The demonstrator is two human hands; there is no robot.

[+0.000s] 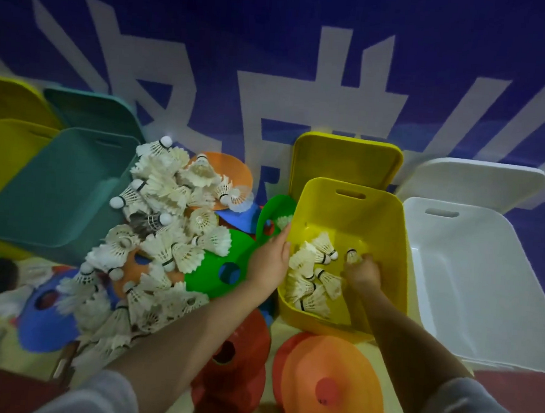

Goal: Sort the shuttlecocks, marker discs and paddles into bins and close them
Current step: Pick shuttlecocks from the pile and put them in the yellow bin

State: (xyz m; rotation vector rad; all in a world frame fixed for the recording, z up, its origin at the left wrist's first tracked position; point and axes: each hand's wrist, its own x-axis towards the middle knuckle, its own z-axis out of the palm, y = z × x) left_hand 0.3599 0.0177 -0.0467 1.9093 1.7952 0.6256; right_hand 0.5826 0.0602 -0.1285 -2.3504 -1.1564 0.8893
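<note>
Right hand (363, 272) is inside the yellow bin (390, 214), fingers pinching one shuttlecock (352, 255); about seven more lie just left of it. Left hand (269, 257), fingers straight and holding nothing, rests at the bin's left rim. Big shuttlecock pile (160, 230) and discs (333, 381) lie left of and below the hands. Teal bin (56, 191) is far left, white bin (485, 285) right.

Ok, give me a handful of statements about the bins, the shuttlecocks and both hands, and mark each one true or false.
1. The yellow bin holds several shuttlecocks. True.
2. The white bin is packed with marker discs. False: nothing shows inside it.
3. The right hand is inside the yellow bin, gripping a shuttlecock. True.
4. The left hand carries a paddle. False: it is open and holds nothing, beside the yellow bin's left wall.
5. The teal bin has its lid shut. False: it stands open, its lid leaning behind it.
</note>
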